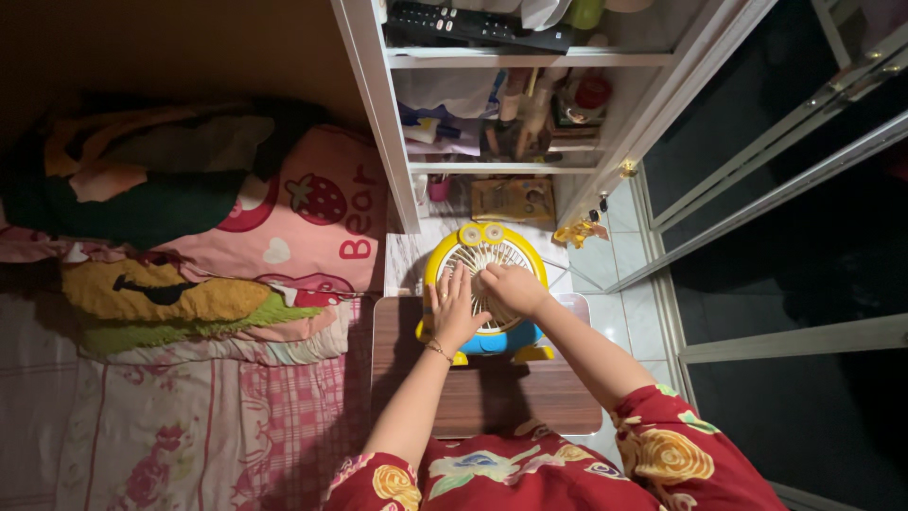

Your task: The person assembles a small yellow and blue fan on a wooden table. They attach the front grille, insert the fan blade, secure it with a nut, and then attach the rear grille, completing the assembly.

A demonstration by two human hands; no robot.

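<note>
On the yellow fan's grille [492,260] — left hand [452,310] flat, fingers spread; right hand [511,287] curled, pinching it.

The scene is dim overall, lit from a source near the camera, so the middle is brightest; the fan [484,274], both forearms and the white shelf [378,114] frame catch most of the light; brightness falls off toward the edges, with the upper left corner and the glass doors [785,237] at right nearly black; the bed [170,397] lies in muted half-light; the arms cast soft shadows on the brown surface [492,397]; a wide lens bends the shelf and door frames outward; focus is fair at centre, with shelf contents murky and grainy.
</note>
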